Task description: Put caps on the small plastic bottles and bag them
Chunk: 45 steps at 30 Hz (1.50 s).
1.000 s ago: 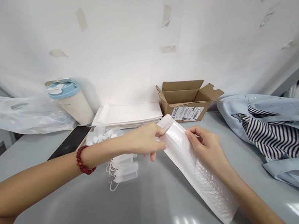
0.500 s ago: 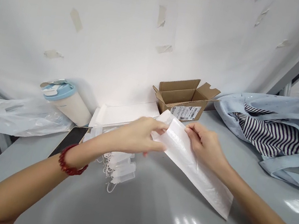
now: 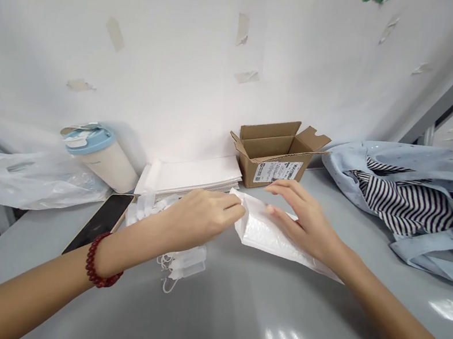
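Note:
A white padded envelope (image 3: 272, 233) is held above the grey table, its mouth end towards my left hand and gaping slightly. My left hand (image 3: 205, 215) is closed, with its fingertips pinching the envelope's edge at that end. Over the envelope's upper side is my right hand (image 3: 302, 221), its fingers and thumb apart; the thumb lies along the envelope's surface. Under my left hand and wrist lie several small translucent pieces (image 3: 191, 262) with white loops, partly hidden. Behind them is a stack of white envelopes (image 3: 195, 173) against the wall.
An open cardboard box (image 3: 273, 154) stands at the back. Right of it is a light blue cloth bag (image 3: 345, 167) with striped fabric. On the left are a phone (image 3: 101, 220), a tumbler with a blue lid (image 3: 107, 160) and a plastic bag (image 3: 32, 179) on the grey table (image 3: 199, 322).
My left hand has closed on the envelope's edge. My right hand has loosened its pinch and spread its fingers. The envelope has tilted and its mouth has opened.

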{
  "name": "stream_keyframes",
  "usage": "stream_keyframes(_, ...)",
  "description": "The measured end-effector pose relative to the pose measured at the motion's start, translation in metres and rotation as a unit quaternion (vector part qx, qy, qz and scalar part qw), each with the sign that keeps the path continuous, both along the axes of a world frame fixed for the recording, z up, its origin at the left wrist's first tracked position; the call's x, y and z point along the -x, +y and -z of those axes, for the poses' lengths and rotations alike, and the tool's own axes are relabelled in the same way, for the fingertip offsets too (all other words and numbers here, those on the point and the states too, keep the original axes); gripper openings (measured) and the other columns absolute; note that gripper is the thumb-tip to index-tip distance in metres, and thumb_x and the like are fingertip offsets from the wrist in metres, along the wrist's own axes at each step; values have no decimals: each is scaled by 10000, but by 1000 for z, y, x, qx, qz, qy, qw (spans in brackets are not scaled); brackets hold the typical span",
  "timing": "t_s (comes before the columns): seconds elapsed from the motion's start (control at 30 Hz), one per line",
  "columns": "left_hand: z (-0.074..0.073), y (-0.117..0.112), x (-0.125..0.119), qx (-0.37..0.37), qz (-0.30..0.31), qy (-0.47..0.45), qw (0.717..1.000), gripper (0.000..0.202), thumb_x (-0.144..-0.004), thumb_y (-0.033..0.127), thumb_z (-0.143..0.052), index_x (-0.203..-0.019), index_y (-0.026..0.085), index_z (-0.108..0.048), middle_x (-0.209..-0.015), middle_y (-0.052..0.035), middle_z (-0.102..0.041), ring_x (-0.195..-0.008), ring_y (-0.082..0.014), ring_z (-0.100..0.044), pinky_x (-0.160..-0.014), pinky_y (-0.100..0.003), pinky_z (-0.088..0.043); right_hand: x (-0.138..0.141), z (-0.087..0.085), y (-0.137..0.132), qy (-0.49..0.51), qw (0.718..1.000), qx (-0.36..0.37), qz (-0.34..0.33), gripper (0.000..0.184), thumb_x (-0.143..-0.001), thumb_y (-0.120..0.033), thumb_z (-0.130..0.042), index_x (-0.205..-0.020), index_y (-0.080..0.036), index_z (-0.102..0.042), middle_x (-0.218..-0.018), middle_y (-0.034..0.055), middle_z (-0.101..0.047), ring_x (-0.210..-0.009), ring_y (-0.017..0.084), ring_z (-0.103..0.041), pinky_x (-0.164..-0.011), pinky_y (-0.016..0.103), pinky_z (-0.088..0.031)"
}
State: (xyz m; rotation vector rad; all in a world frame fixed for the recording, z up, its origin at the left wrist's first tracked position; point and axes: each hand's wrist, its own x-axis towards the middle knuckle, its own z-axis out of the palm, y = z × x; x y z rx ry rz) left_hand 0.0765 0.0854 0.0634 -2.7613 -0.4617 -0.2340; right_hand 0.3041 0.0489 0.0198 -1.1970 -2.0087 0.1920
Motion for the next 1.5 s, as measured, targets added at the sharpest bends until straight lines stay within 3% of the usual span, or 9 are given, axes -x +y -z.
stream_keyframes(0.13,-10,3,-2,52,-32,-20,998,288,-783,-32,-337,-835,130,-570,-713,-32,-598,-565,-121,-498,-474,-231,-353,7,-5,-13,-83,993,-32,-78,456,-831,-434,-585,-1206,-191,-494,-1160,140,-563,-1030,274,-558,-844,427,-484)
stream_keyframes(0.33,-7,1,-10,125,-17,-133,983,174,-911,104,-380,-898,147,-548,-820,-59,-622,-749,-165,-588,-635,-285,-484,17,6,-16,-215,968,-127,-24,390,-808,-10,-363,-1130,-117,-556,-980,150,-649,-873,273,-612,-740,436,-485)
stream_keyframes(0.73,20,-21,-33,184,16,-207,961,385,-858,198,-497,-1216,92,-404,-1202,-191,-557,-1146,-261,-535,-914,-397,-502,3,-3,-16,-131,980,-150,0,217,-813,-78,-392,-821,-196,-575,-742,36,-684,-645,187,-612,-737,392,-396)
stream_keyframes(0.93,15,-14,-49,216,-118,-93,965,282,-929,200,-333,-770,126,-555,-705,-82,-606,-636,-215,-601,-559,-339,-481,7,-2,-14,-130,970,-200,49,179,-814,-70,-449,-873,-210,-545,-813,47,-681,-745,206,-633,-774,400,-392)
stream_keyframes(1.03,9,1,-55,384,-187,-169,888,349,-921,300,-397,-645,147,-546,-600,-35,-581,-597,-187,-596,-574,-302,-471,7,-3,-11,-122,952,-247,135,263,-830,-112,-508,-1086,-172,-520,-1054,144,-634,-973,281,-582,-793,409,-411)
stream_keyframes(1.13,8,17,-59,631,-229,-231,705,289,-907,320,-462,-748,136,-617,-736,-44,-668,-731,-179,-651,-677,-271,-512,5,-3,-10,-173,951,-207,151,343,-834,-198,-574,-1158,-116,-495,-1171,206,-554,-1073,323,-513,-834,435,-423)
stream_keyframes(1.2,11,24,-62,695,-253,-226,634,267,-916,290,-454,-812,123,-634,-808,-70,-698,-764,-176,-672,-712,-270,-532,2,-1,-9,-225,958,-132,117,417,-799,-314,-647,-1136,-108,-515,-1191,210,-531,-1084,335,-497,-818,435,-441)
stream_keyframes(1.3,18,34,-67,710,-296,-205,605,240,-928,221,-412,-875,104,-615,-832,-109,-711,-733,-174,-689,-692,-277,-559,0,7,-7,-294,951,-14,91,514,-698,-407,-742,-1086,-123,-559,-1178,192,-528,-1028,326,-522,-774,416,-463)
stream_keyframes(1.5,37,62,-71,727,-339,-106,588,225,-898,127,-405,-847,58,-613,-728,-144,-718,-713,-188,-712,-708,-283,-581,-9,25,7,-391,907,88,129,429,-797,5,-483,-1159,-203,-581,-1092,159,-556,-922,292,-570,-716,386,-457)
